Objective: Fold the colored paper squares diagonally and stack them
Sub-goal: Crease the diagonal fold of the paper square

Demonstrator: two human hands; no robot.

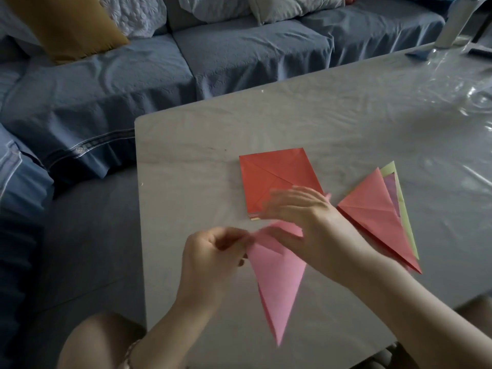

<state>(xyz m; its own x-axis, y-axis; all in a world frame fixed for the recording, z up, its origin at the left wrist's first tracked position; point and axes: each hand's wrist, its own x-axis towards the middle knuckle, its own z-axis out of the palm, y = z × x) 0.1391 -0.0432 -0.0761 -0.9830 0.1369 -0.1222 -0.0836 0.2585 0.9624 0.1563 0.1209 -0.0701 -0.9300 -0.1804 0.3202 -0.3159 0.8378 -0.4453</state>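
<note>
The left hand (213, 251) pinches the pink paper (277, 283) by a corner, and the right hand (300, 217), fingers flat, is nearer the folded pile (372, 209) on its right.

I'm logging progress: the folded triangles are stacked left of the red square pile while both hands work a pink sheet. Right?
No. The head view shows the folded triangles stacked right of the red square pile, not left. The left hand and right hand do work the pink sheet.

Bare table (332, 123) beyond the red stack (269, 179) — folded pile (372, 209) right.
</note>
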